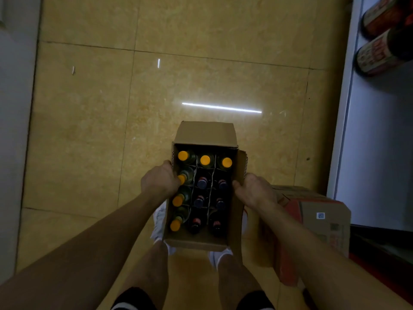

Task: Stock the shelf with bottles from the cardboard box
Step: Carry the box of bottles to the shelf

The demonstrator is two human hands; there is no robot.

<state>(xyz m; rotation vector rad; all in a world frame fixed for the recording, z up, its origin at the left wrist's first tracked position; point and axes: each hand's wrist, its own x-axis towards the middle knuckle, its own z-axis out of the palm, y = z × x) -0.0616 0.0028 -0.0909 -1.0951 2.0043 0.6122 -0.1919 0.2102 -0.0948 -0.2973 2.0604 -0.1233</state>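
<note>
Head view, looking straight down: nearest are the person's black shorts [131, 298] and bare legs [152, 265], with white shoes [159, 222] showing partly from under the cardboard box [196, 241]. Both forearms reach forward to it. The left hand [159, 182] grips the box's left wall, fingers curled over the rim just beside an orange cap; the right hand [254, 191] grips the upright right flap, thumb on the inner side. The box is open and overlaps the shoes (whether it rests on the floor or is lifted I cannot tell). Inside, cardboard dividers [211, 191] split it into four rows of three cells, all filled. Orange-capped bottles [205, 159] take the far row and the whole left column; dark-capped bottles [202, 182] fill the other six cells. The far flap stands open, tilted away. Just right of the right forearm sits a second carton [321, 222], closed, printed in red with a small square label. Beyond lies the yellow tiled floor [201, 81], carrying a bright strip of reflected light [221, 107]. Along the right edge runs a pale shelf [366, 130], and at its far end stand dark bottles with red labels [377, 59].
</note>
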